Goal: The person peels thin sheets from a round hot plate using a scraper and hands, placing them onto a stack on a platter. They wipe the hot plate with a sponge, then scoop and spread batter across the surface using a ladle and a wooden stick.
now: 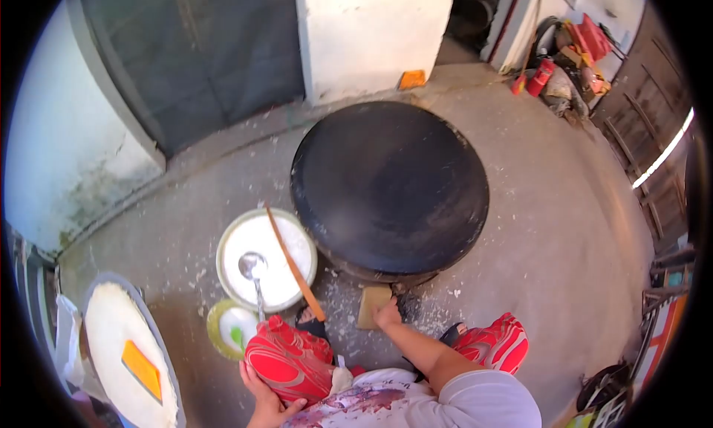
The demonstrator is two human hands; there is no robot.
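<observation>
A large round black griddle [390, 186] stands on the floor in front of me. My right hand [386, 314] reaches down below its near edge, its fingers on a tan flat block [368, 307]; how firmly they grip is hard to see. My left hand [266, 398] rests against my red-patterned left knee [290, 360], its fingers apart and holding nothing. Left of the griddle, a wide bowl of white batter [241, 279] holds a metal ladle [253, 264], with a wooden stick [293, 261] lying across it. A smaller yellow-green bowl [215, 330] with white liquid and something green sits beside it.
At the lower left, a round tray [172, 387] carries a white flat stack with an orange-yellow piece [141, 370] on top. An orange object [412, 79] leans at the wall. Red items and sacks [568, 67] are piled at the upper right. White crumbs dot the floor.
</observation>
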